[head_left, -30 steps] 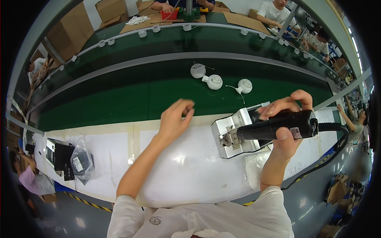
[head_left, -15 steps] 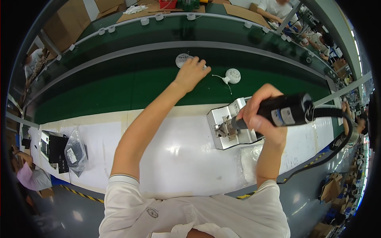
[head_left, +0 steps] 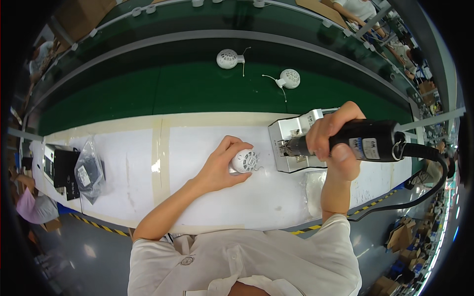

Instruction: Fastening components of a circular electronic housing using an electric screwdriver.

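Over the white worktop, my left hand (head_left: pixel 219 166) curls its thumb and fingers around a round white plastic housing (head_left: pixel 245 161) with a pierced, grille-like face. That face points up, and a thin wire end sticks out beside it. My right hand (head_left: pixel 335 143) is wrapped round a black electric screwdriver (head_left: pixel 371 141), held nearly level. Its tip reaches the metal mechanism of a silver screw feeder (head_left: pixel 282 129); whether a screw sits on the tip is too small to see. Two similar housings, one on the left (head_left: pixel 227 58) and one on the right (head_left: pixel 290 78), lie with their wires on the green belt.
A thick black cable (head_left: pixel 428 191) trails from the screwdriver down past my right forearm. Near the feeder lies a clear plastic bag (head_left: pixel 316 193). At the left end stand a black box device (head_left: pixel 62 170) and a bagged dark part (head_left: pixel 90 172). Other people sit beyond the belt.
My left hand has come back from the green belt to the worktop with a white housing in it. The screwdriver tip stays at the feeder. The view has tilted slightly.
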Motion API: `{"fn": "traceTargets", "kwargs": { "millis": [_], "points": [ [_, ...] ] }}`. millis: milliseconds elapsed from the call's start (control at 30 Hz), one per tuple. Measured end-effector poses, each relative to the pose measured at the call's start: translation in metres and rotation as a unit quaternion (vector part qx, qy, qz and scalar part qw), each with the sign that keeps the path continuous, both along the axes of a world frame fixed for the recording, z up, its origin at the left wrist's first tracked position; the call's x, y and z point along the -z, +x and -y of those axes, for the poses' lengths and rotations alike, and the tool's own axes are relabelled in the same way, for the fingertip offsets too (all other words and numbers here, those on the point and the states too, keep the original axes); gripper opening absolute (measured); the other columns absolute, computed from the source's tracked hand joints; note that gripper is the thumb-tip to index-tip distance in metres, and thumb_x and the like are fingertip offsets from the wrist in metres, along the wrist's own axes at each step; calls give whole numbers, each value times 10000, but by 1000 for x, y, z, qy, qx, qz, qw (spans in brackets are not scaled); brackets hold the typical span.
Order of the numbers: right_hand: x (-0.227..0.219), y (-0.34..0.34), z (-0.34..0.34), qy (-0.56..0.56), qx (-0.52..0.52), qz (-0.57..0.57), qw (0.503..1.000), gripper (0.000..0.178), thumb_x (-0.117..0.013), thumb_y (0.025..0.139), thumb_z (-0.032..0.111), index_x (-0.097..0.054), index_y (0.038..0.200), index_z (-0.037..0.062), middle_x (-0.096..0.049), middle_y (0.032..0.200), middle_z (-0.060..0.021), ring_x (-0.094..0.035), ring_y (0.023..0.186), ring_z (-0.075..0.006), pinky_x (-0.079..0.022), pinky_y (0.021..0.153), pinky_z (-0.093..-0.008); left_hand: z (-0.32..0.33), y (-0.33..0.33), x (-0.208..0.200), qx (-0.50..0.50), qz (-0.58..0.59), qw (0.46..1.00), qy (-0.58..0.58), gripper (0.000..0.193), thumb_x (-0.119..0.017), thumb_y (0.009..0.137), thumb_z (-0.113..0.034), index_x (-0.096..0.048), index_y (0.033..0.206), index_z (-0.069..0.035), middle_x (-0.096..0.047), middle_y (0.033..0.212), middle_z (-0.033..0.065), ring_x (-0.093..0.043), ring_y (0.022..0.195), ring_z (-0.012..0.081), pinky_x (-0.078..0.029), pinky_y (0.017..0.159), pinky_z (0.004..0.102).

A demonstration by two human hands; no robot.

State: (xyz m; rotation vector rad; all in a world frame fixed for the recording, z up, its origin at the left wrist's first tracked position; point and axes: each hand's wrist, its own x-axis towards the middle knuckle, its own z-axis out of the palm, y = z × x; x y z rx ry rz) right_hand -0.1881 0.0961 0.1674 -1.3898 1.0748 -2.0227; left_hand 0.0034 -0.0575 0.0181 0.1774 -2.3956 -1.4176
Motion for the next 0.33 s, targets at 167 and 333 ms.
{"fn": "traceTargets", "kwargs": {
  "millis": [167, 333],
  "points": [
    [7, 1, 1, 27, 16, -49, 998, 286, -704, 709, 34, -566, 959, 25, -634, 658, -68, -529, 491, -131, -464, 499, -218, 1, 5, 10, 11, -23, 999, 20, 614, -822, 741, -84, -591, 1310, -108, -533, 1241, 91, -588, 1067, 265, -503, 915, 322],
    [11, -1, 3, 57, 30, -88, 994, 268, -688, 737, 88, -608, 978, 2, -663, 681, -86, -551, 507, -151, -493, 520, -235, 3, 4, 13, 34, -28, 999, 14, 661, -821, 754, -93, -558, 1360, -121, -510, 1341, 86, -582, 1141, 266, -495, 945, 315]
  ]
}}
